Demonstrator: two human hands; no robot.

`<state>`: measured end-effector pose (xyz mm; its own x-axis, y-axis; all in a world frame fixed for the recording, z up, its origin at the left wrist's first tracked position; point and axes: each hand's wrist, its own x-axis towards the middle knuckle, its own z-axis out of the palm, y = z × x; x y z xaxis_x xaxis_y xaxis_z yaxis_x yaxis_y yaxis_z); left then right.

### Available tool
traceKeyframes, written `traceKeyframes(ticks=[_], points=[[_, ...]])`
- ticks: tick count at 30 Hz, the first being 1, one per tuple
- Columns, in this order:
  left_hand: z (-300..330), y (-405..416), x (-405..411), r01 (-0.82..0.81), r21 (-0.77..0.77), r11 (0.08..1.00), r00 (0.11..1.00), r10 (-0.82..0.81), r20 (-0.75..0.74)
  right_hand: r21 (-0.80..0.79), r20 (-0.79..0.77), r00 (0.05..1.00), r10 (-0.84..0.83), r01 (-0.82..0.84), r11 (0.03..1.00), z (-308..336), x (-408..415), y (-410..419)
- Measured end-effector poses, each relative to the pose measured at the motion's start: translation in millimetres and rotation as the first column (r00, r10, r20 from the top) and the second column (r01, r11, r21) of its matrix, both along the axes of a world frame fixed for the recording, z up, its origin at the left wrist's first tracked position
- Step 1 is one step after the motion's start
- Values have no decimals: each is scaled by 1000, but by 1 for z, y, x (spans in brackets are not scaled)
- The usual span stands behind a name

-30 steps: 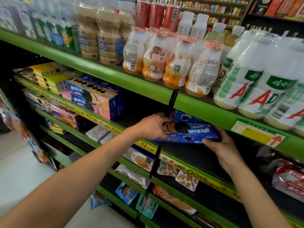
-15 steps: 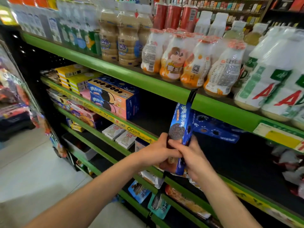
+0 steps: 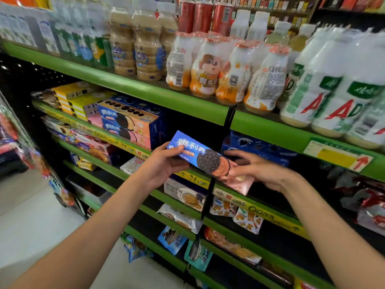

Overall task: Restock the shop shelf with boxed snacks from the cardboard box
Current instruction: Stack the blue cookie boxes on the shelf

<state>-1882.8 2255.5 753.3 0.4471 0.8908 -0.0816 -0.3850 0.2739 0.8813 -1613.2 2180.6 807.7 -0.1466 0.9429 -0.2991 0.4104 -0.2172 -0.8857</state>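
Note:
A blue and pink cookie box (image 3: pixel 208 159) with a dark sandwich cookie printed on it is held flat in front of the second shelf (image 3: pixel 116 136). My left hand (image 3: pixel 164 163) grips its blue left end. My right hand (image 3: pixel 256 170) holds its pink right end from behind, fingers partly hidden by the box. More blue cookie boxes (image 3: pixel 258 148) lie on the shelf just behind it. A stack of similar boxes (image 3: pixel 129 119) stands further left on the same shelf. The cardboard box is out of view.
Drink bottles (image 3: pixel 227 71) crowd the green top shelf (image 3: pixel 166 97). Lower shelves hold bagged snacks (image 3: pixel 248 220) and biscuit boxes (image 3: pixel 185 195). Red packets (image 3: pixel 373 201) lie at the right. A pale floor (image 3: pixel 31 222) opens to the left.
The cookie box stood upright in both hands half a second ago; it now lies flat with its printed face up, one hand at each end. The view has shifted slightly.

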Motion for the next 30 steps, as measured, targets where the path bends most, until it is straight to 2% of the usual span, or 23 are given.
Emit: traceKeyframes(ticks=[1,3,5,6,9,14,19,30], points=[[-3,2,0,-6,-18,1000,1000,6,12,42,-47,996,-76,78,996,-5,6,0],[-8,5,1,14,-26,1000,1000,-14,-9,95,-261,926,-271,304,948,-17,15,0],[-12,7,6,41,36,999,989,-35,-146,92,-462,790,-403,495,864,-33,19,-1],[-13,9,8,57,80,995,972,-36,-234,94,-493,750,-441,550,830,-40,19,-2],[-17,17,10,118,193,974,908,-27,-419,76,-504,725,-469,578,812,-60,17,-3],[-18,25,8,241,264,934,823,-52,-566,49,-480,756,-445,530,847,-70,19,-5],[-25,29,5,244,273,931,822,-49,-568,96,-369,820,-439,503,859,-69,15,-5],[-35,40,2,238,262,935,842,-64,-535,170,-253,870,-423,470,866,-71,12,-6]])
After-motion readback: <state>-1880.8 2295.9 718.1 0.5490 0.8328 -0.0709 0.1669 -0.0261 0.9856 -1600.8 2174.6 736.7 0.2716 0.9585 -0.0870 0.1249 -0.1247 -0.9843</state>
